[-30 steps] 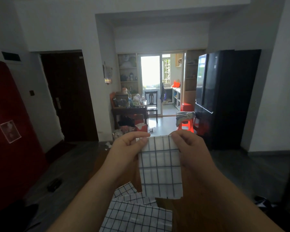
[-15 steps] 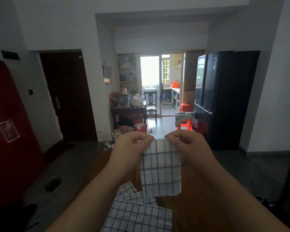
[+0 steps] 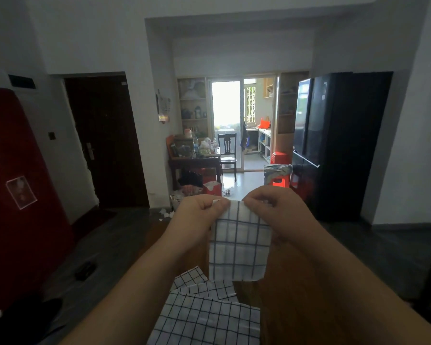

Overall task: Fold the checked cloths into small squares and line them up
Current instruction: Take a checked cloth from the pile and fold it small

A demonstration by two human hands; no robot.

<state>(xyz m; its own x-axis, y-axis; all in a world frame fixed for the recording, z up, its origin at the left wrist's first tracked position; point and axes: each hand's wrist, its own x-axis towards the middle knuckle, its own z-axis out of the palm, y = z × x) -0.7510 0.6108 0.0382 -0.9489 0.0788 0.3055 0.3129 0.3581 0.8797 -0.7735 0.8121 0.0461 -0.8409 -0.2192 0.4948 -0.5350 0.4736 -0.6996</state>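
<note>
Hands drew together: left hand (image 3: 197, 217) and right hand (image 3: 271, 210) pinch hanging cloth (image 3: 239, 247) at top edge. Align corners squarely before creasing, over near edge of table (image 3: 284, 307).

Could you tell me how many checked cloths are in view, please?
2 at least: one hanging cloth pinched by left hand and right hand; one layered heap below on the table, possibly several cloths.

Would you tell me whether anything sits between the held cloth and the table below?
Nothing visible does. Left hand and right hand pinch the held cloth above the wooden table; other checked cloths lie nearer.
</note>
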